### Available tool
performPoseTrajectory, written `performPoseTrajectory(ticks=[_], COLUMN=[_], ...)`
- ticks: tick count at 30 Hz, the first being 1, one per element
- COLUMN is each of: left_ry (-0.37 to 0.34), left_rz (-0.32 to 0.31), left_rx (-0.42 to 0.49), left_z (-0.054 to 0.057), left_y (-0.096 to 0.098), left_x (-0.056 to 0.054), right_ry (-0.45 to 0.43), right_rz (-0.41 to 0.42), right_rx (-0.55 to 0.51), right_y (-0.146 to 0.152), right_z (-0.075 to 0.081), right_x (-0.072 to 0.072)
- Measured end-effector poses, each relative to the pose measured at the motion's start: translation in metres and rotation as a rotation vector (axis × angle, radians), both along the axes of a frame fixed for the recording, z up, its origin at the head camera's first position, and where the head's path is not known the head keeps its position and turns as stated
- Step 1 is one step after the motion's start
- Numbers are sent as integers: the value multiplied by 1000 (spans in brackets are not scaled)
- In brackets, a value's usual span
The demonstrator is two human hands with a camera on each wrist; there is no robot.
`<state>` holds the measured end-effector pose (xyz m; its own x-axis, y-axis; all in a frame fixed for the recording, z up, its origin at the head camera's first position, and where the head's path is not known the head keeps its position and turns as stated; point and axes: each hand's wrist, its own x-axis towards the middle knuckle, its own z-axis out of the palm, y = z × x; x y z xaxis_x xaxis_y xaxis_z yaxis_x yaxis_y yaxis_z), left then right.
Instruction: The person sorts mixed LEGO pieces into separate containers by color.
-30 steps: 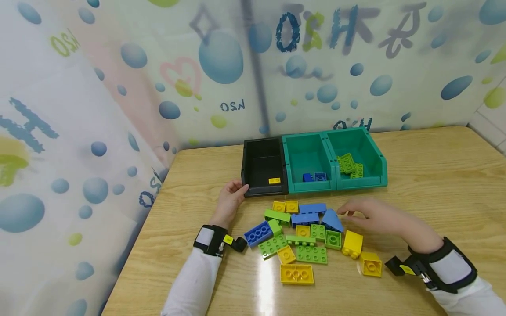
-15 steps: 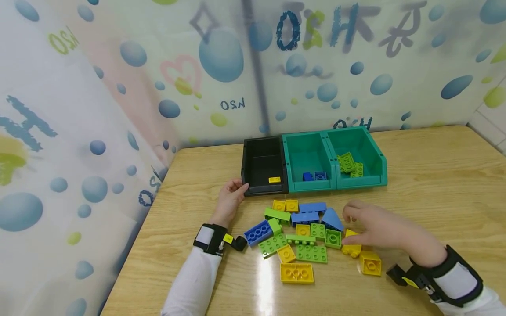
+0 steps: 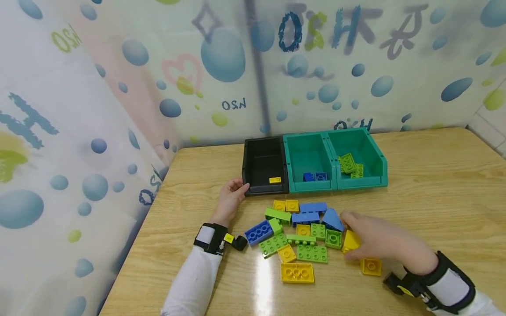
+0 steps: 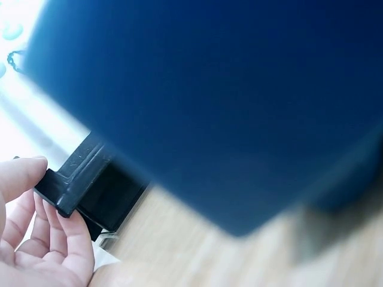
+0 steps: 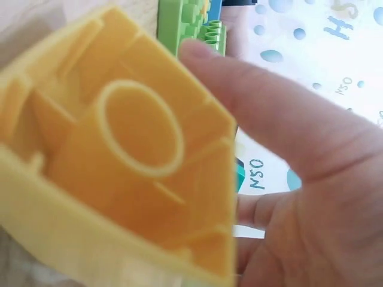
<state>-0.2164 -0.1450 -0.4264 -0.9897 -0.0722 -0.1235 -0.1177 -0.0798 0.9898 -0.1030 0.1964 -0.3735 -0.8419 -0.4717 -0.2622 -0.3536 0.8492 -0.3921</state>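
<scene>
My left hand (image 3: 229, 199) pinches the near left corner of a black bin (image 3: 265, 190); in the left wrist view, the thumb lies over the edge of the bin (image 4: 72, 185) with fingers beneath. My right hand (image 3: 375, 237) spreads over a yellow brick (image 3: 350, 242), its thumb by the near side and fingers beyond; whether they touch is unclear. Just below that hand lies another yellow brick (image 3: 370, 267), hollow side showing, which looms large in the right wrist view. Near the right fingertips is a blue sloped block (image 3: 332, 219).
Loose bricks lie before the bins, including a blue brick (image 3: 258, 233), a green brick (image 3: 312, 253) and a long yellow brick (image 3: 297, 273). Two teal bins adjoin the black one: the middle bin (image 3: 312, 186) holds blue bricks, the right bin (image 3: 363, 181) green ones.
My right hand has moved from beside the blue sloped block toward me, over the yellow brick. The left hand has stayed at the black bin's corner.
</scene>
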Motion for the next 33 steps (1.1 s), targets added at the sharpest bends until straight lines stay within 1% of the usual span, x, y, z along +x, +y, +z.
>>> performPoseTrajectory(ticks=[5,7,10,15,18,23,26,30,33], left_ry=[2,5,9,5,-1,-6,-5,-1,9], left_rz=[2,-1,-2,5,11,19,18,15,14], left_rx=[-5,-5,-8,-12,-19,-11,0,4,3], left_z=[1,0,0,0,0,1,0,-2,-3], left_y=[0,0,0,0,0,1,1,0,0], left_x=[0,-2,-2,0,0,1,0,-1,-1], right_ry=[-14,-2,12,50,73,149,193,219,223], right_rz=[7,15,6,-3,3,26,25,12,5], right_rx=[23,25,19,12,-1,-33,-61,-96,-123], right_y=[0,1,2,5,7,7,7,9,11], right_z=[-2,-3,-3,-3,-3,-1,1,4,7], right_x=[-1,-2,-2,-3,-4,-6,-7,-7,-7])
